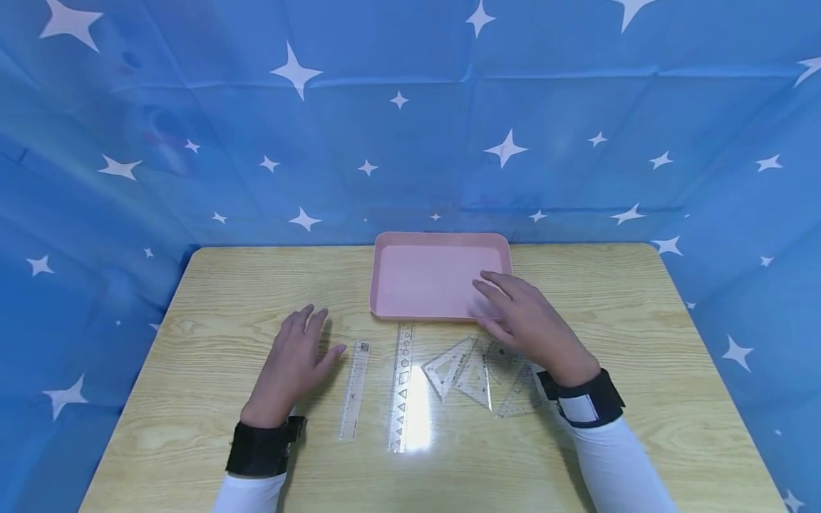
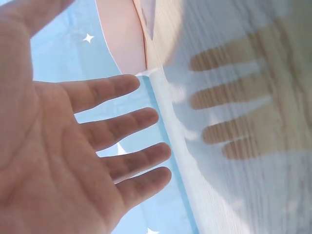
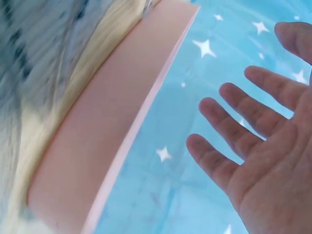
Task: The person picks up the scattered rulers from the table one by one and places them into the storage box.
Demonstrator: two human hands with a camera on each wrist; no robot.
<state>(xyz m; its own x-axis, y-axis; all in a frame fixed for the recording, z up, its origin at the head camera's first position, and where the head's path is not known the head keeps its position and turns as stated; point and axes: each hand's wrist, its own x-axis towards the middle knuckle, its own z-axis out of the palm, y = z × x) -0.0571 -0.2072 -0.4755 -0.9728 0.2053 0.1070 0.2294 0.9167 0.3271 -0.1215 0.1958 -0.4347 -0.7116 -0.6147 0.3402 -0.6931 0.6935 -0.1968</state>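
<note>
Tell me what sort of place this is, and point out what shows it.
Probably a makeshift tabletop workspace or recording booth: blue star-patterned cloth surrounds the back and sides of a wood-grain table, where clear rulers lie near a pink tray.

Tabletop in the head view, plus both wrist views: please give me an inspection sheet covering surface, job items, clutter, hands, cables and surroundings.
Surface: light wood-grain table, with bright glare beside the long ruler.
Job items: pink tray near the far edge; short ruler; long ruler with shape cutouts; clear set squares and a protractor to its right, the rightmost pieces partly hidden.
Clutter: nothing seen.
Left hand: fingers extended, left of the short ruler, holding nothing.
Right hand: fingers spread over the tray's near right corner, holding nothing.
Cables: nothing seen.
Surroundings: blue cloth with white stars behind and at both sides.
</note>
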